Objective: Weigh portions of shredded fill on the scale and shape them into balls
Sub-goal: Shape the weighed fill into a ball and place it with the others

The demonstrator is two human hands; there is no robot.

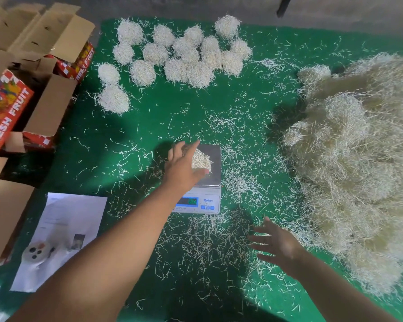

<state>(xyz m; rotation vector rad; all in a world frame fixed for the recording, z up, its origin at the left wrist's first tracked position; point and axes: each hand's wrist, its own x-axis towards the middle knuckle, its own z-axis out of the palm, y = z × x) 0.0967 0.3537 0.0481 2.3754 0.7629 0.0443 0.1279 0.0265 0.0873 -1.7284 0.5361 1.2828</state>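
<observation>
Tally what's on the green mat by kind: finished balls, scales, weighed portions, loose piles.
Finished balls: about 17 (the middle ones overlap)
Scale: 1
Portion on the scale, gripped by the left hand: 1
Loose fill pile: 1
Total: about 20

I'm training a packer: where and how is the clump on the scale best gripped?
Cup the clump over its domed top and far side, coming from above-left as the left hand does. It is loose shreds, so a wide, wrapping grip probably sheds less than a pinch.
</observation>
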